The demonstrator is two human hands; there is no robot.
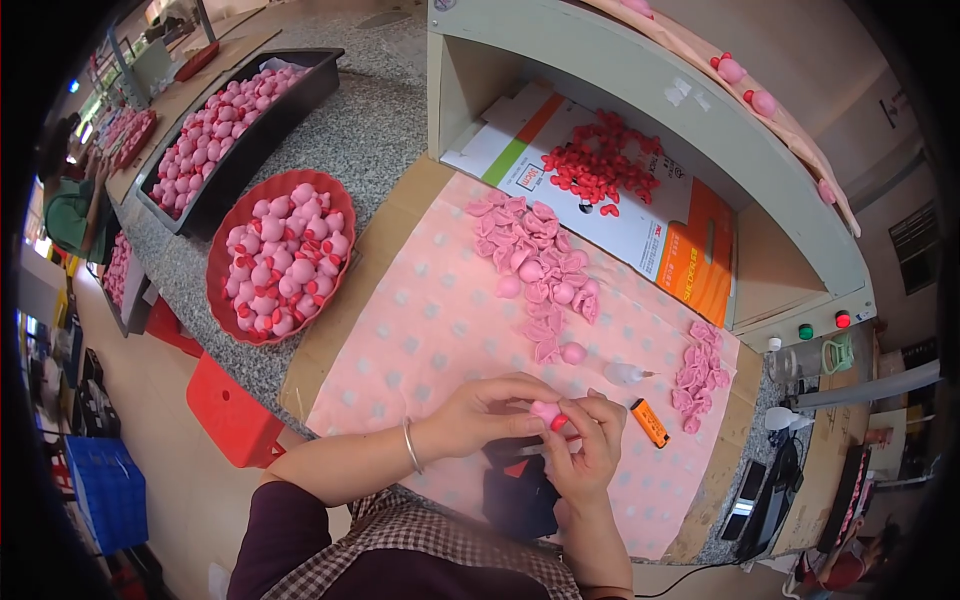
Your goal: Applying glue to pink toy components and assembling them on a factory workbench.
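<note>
My left hand (pixel 485 410) and my right hand (pixel 592 445) meet over a pink dotted cloth (pixel 430 330) and together pinch a small pink toy piece with a red part (pixel 550 415). My left wrist wears a thin metal bangle. Past the hands lies a heap of pink toy parts (pixel 535 265), with a smaller heap (pixel 698 375) to the right. A small clear glue bottle (pixel 628 374) and an orange lighter (pixel 650 422) lie just beyond my right hand. A dark cloth lies under the hands.
A round red basket (pixel 225 255) of finished pink pieces sits on the left, a black tray (pixel 322 78) of the same behind it. Red small parts (pixel 600 160) lie on flattened cardboard inside a grey shelf (pixel 700 130). A phone (pixel 745 500) lies at right. A red stool (pixel 232 412) stands below.
</note>
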